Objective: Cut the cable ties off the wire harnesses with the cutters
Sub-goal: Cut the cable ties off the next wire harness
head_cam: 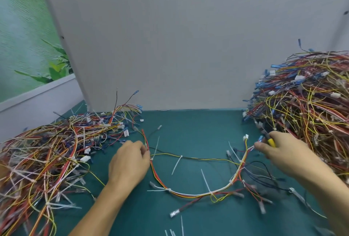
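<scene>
Both hands are working at the ends of one wire harness (pixel 188 194), which is lying in a curve on the green mat (pixel 188 122). Left of the harness, a big pile (pixel 47 150) is sitting. The left hand (pixel 130 160) is pinching the harness's left end. White cable ties (pixel 207 184) are still sticking out along it, so none look cut yet. The right hand (pixel 281 154) is gripping the yellow cutters (pixel 271 142) and touching its right end. Right of the harness, a taller pile (pixel 306 103) is waiting. Lots of cutting looks left.
</scene>
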Demonstrator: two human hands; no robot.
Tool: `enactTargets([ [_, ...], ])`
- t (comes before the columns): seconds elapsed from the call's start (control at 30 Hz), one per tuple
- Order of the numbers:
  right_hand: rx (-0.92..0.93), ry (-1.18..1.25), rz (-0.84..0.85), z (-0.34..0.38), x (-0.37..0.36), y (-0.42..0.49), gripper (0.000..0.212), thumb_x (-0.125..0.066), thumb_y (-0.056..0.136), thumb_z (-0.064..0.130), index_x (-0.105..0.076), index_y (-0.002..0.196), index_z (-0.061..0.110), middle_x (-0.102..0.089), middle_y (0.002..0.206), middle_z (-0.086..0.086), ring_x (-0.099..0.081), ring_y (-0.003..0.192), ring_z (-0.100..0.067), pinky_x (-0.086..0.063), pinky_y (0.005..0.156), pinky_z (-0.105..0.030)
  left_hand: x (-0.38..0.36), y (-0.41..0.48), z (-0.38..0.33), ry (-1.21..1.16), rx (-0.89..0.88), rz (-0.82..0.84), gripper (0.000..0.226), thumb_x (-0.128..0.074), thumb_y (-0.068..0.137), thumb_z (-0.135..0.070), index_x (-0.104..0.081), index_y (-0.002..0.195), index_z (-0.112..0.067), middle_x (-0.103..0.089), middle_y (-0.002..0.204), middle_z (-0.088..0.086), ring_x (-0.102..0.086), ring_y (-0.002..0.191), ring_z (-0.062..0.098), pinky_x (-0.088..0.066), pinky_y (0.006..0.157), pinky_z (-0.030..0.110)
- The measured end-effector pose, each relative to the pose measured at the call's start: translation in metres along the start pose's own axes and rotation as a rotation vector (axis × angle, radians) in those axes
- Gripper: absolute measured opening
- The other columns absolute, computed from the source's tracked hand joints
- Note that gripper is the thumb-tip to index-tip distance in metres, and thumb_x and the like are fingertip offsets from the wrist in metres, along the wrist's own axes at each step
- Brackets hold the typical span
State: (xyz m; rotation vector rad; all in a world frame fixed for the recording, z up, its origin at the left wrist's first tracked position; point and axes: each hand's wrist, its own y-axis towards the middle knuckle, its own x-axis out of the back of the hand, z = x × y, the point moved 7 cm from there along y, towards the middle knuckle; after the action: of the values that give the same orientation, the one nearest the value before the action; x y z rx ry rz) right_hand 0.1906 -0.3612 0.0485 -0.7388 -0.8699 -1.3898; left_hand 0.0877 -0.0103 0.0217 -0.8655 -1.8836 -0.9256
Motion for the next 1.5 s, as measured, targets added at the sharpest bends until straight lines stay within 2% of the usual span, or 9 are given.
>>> enactTargets([
  [0.17,0.131,-0.033,0.108,0.012,-0.009,-0.009,0.019,-0.071,0.079,0.014,-0.059,0.075,0.028,-0.063,0.083,0.005,-0.06,0.082,-0.021,-0.042,0.068,-0.031,-0.023,-0.008,0.008,0.193,0.127,0.217,0.042,-0.052,0.083,-0.063,-0.06,0.089,-0.023,-0.066,0.094,0.002,-0.062,0.093,0.027,-0.048,0.071,0.031],
  [0.3,0.338,-0.053,0.221,0.029,-0.035,-0.018,0.03,-0.067,0.074,0.006,-0.069,0.095,0.027,-0.056,0.107,0.011,-0.055,0.099,-0.013,-0.042,0.087,-0.028,-0.028,-0.009,0.005,0.177,0.166,0.214,0.026,-0.059,0.079,-0.046,-0.062,0.089,-0.022,-0.065,0.095,0.003,-0.061,0.092,0.028,-0.045,0.069,0.031],
  [0.4,0.395,-0.081,0.229,0.032,-0.052,-0.021,0.011,-0.069,0.077,0.015,-0.065,0.085,0.02,-0.061,0.091,0.007,-0.056,0.089,-0.017,-0.045,0.081,-0.033,-0.029,-0.01,0.006,0.113,0.185,0.216,0.015,-0.059,0.076,-0.031,-0.065,0.084,-0.019,-0.066,0.09,0.005,-0.06,0.089,0.031,-0.046,0.069,0.031],
  [0.53,0.292,-0.184,0.23,0.022,-0.064,-0.02,0.015,-0.068,0.08,0.031,-0.055,0.08,0.023,-0.061,0.079,0.005,-0.058,0.085,-0.025,-0.047,0.067,-0.036,-0.019,-0.005,0.01,-0.216,0.141,0.079,0.005,-0.065,0.079,-0.018,-0.07,0.079,-0.019,-0.07,0.076,-0.001,-0.064,0.081,0.024,-0.047,0.071,0.027],
  [0.7,0.239,-0.043,-0.22,0.019,-0.02,-0.028,0.024,-0.077,0.075,0.038,-0.059,0.076,0.023,-0.065,0.071,0.002,-0.06,0.08,-0.033,-0.045,0.061,-0.037,-0.008,0.001,0.025,-0.841,0.21,-0.033,0.007,-0.067,0.085,-0.002,-0.068,0.086,-0.008,-0.067,0.063,0.002,-0.066,0.052,0.016,-0.056,0.052,0.03],
  [0.83,0.204,-0.219,0.04,0.011,-0.041,-0.03,0.021,-0.071,0.08,0.039,-0.057,0.079,0.024,-0.067,0.083,-0.001,-0.061,0.089,-0.03,-0.05,0.071,-0.037,-0.023,-0.003,0.024,-0.551,0.141,0.152,0.009,-0.068,0.084,-0.003,-0.069,0.082,-0.011,-0.067,0.056,-0.004,-0.062,0.04,0.009,-0.044,0.042,0.011],
  [1.07,0.324,-0.227,0.353,0.018,-0.065,-0.038,0.006,-0.061,0.085,0.027,-0.058,0.081,0.025,-0.064,0.08,0.003,-0.058,0.084,-0.022,-0.049,0.075,-0.039,-0.029,-0.006,0.02,-0.22,0.062,0.304,0.009,-0.071,0.079,-0.02,-0.068,0.073,-0.026,-0.069,0.063,-0.013,-0.063,0.062,0.001,-0.046,0.063,0.018],
  [1.37,0.371,-0.459,0.378,0.03,-0.066,-0.056,0.025,-0.056,0.089,0.043,-0.043,0.074,0.028,-0.056,0.087,0.005,-0.058,0.091,-0.025,-0.048,0.071,-0.035,-0.029,-0.015,0.021,-0.159,0.083,0.347,0.011,-0.068,0.074,-0.024,-0.06,0.069,-0.031,-0.067,0.068,-0.015,-0.065,0.077,0.012,-0.054,0.075,0.03],
  [1.5,0.435,-0.428,0.468,0.035,-0.065,-0.066,0.02,-0.054,0.091,0.038,-0.043,0.076,0.033,-0.046,0.109,0.01,-0.055,0.102,-0.017,-0.047,0.086,-0.037,-0.034,-0.017,0.018,-0.139,0.085,0.427,0.009,-0.063,0.072,-0.026,-0.058,0.074,-0.032,-0.07,0.082,-0.007,-0.067,0.083,0.019,-0.055,0.078,0.034],
])
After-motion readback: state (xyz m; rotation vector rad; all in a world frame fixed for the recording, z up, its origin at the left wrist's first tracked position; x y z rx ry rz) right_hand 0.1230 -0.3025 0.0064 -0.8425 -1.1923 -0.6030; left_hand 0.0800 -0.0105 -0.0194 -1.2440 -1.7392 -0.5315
